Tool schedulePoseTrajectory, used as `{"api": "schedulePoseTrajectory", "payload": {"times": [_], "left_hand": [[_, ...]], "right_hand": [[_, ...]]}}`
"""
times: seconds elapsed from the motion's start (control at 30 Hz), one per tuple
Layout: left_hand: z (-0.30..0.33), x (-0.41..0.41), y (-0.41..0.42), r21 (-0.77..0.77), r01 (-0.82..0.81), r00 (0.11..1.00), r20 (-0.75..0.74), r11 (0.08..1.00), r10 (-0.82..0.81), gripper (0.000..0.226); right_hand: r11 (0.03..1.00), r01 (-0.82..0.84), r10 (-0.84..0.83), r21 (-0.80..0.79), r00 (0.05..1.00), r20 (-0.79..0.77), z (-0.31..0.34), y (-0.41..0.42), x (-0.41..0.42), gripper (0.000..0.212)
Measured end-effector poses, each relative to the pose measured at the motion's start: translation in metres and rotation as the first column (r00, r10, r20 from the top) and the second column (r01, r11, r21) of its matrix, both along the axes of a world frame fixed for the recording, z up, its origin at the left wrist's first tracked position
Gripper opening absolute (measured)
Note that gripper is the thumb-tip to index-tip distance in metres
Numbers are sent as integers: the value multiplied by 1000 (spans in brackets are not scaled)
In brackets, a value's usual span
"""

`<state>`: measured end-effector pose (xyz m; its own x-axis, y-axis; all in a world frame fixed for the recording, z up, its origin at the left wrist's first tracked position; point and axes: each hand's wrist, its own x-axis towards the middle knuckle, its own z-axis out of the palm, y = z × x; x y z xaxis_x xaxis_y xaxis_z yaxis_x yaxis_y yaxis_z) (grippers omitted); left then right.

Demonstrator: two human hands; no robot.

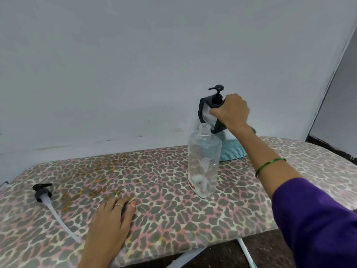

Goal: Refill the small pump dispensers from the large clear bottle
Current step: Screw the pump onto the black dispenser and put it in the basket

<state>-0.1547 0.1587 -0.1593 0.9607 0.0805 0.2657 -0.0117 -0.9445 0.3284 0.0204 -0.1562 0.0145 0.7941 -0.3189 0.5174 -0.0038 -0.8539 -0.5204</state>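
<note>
A leopard-print padded surface [173,219] fills the lower half of the room in front of a plain pale wall [135,55], and everything sits on it. A brownish stain [90,182] is spread over the print toward the left part of the surface, between the far edge and the near one.

The person's right arm, in a purple sleeve [318,225] with a thin green bangle [269,165] on the forearm, stretches toward the far edge. The right hand [232,113] is curled around the top and side of a small pump dispenser [208,113], a black-framed one with a clear panel and a black pump head, which is tilted and lifted above a round teal woven basket [233,151] standing at the far edge, right of centre. Whether the dispenser touches the basket, I cannot tell.

Just in front of the basket stands the large clear bottle [203,161], upright, uncapped, its open neck near the dispenser's lower corner. It looks nearly empty, with some foamy residue inside and a label low on its left side.

The left hand [114,219] lies flat on the surface near the near edge, fingers straight, holding nothing; a ring shows on one finger.

Toward the left edge lies a loose black pump head [41,191] on its side, its white dip tube [61,219] trailing toward the near edge.
</note>
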Motion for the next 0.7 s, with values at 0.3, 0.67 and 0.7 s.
{"api": "schedulePoseTrajectory", "payload": {"times": [0.3,0.67,0.7], "left_hand": [[0,0,-3,5,-10,1000,-4,1000,10,54],[-3,1,-2,6,-5,1000,10,1000,5,54],[-3,0,-2,-1,-6,1000,12,1000,6,54]], "right_hand": [[997,12,-23,-75,989,-146,-36,6,23,29],[977,36,-92,-210,959,-267,-55,11,20,29],[976,37,-96,-214,958,-270,-56,11,19,29]]}}
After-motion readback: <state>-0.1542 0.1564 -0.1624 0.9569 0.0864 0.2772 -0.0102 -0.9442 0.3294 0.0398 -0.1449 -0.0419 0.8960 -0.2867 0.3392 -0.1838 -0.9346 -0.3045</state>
